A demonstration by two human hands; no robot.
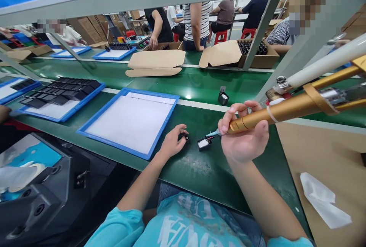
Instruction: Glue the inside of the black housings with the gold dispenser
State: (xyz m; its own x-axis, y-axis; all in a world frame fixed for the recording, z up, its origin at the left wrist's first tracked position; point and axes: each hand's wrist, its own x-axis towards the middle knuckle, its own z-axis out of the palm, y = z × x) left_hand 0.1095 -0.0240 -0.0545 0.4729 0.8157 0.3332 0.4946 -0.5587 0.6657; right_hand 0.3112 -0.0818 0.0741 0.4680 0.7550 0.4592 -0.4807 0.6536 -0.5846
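Our right hand (pixel 243 146) wraps its fingers round the gun (pixel 254 120), our left hand (pixel 172 140) pinches a part (pixel 183 137), and a wrist slip could jog the nozzle (pixel 213 134) off the box (pixel 204 143) right of the tray (pixel 128 122).

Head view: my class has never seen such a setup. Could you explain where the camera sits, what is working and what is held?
No robot here: a person works with two bare hands, seen from a camera on their head, looking forward and down. The right hand holds a gold tool, its blue tip at a small black case on the green bench. The left hand curls around a black part; whether it grips it is hard to tell. To the left lies a tray; further left, another tray bears black boxes.
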